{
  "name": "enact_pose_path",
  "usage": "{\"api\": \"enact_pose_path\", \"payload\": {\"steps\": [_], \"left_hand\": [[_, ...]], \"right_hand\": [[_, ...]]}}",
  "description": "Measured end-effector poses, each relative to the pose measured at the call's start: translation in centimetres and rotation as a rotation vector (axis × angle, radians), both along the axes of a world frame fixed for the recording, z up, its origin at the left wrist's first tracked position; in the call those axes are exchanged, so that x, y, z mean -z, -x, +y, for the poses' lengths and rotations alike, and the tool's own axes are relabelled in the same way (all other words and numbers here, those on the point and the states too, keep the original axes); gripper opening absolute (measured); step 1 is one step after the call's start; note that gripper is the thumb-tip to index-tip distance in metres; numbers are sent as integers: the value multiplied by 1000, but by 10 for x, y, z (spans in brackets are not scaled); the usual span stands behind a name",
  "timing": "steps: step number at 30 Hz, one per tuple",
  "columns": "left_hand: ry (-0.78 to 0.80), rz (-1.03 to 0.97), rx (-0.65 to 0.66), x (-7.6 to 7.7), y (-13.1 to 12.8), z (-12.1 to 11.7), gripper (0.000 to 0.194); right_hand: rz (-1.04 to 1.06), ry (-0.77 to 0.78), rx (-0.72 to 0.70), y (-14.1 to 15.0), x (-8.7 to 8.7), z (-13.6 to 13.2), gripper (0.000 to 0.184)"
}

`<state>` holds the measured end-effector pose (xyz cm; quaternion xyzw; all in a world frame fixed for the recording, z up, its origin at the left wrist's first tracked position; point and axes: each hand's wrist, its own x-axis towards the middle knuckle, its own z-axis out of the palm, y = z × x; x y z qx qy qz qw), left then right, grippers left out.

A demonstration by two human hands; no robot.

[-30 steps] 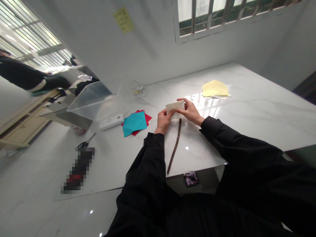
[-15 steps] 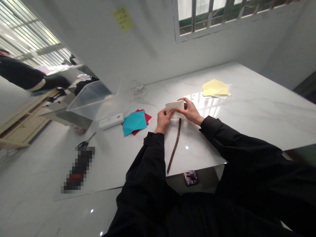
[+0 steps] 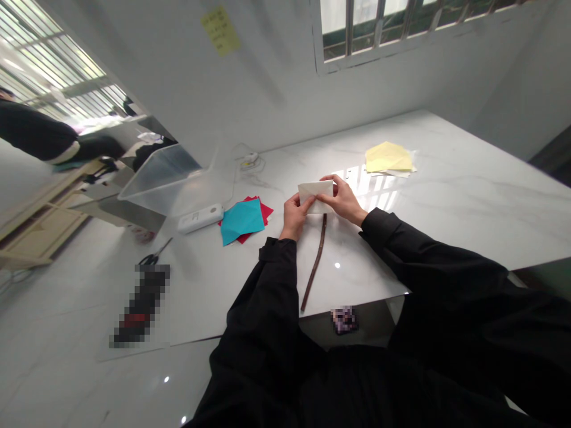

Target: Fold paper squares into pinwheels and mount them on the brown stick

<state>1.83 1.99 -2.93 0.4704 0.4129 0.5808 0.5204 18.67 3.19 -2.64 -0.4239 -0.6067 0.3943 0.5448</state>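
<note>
A small piece of folded white paper (image 3: 317,189), shaped like an envelope, is held up over the table between both hands. My left hand (image 3: 294,218) pinches its lower left side, thumb on the near face. My right hand (image 3: 347,202) grips the right side, with fingers behind the top edge and the thumb pressing the front near the middle. Below the paper, a thin brown stick (image 3: 316,264) lies on the white marbled table (image 3: 366,267), its upper end just under the paper. Left of my left hand, a teal sheet (image 3: 243,221) rests on red sheets (image 3: 266,211).
Yellow and white papers (image 3: 388,158) lie at the back right. A white power strip (image 3: 200,219), a clear plastic box (image 3: 156,184), scissors (image 3: 152,258) and a blurred-out dark object (image 3: 143,306) are on the left. Another person (image 3: 35,128) is at the far left.
Almost nothing differs. The folded paper has tilted very slightly in my hands, its top edge now more level, and the view has shifted a touch.
</note>
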Motion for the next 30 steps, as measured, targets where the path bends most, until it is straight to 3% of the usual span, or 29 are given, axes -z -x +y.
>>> {"api": "enact_pose_path", "payload": {"steps": [11, 20, 30], "left_hand": [[25, -13, 16, -1, 1, 0, 58], [58, -30, 19, -7, -1, -3, 62], [73, -65, 14, -9, 1, -1, 56]], "right_hand": [[65, 72, -38, -3, -4, 1, 57], [190, 148, -240, -5, -2, -1, 51], [248, 280, -205, -15, -7, 2, 48]]}}
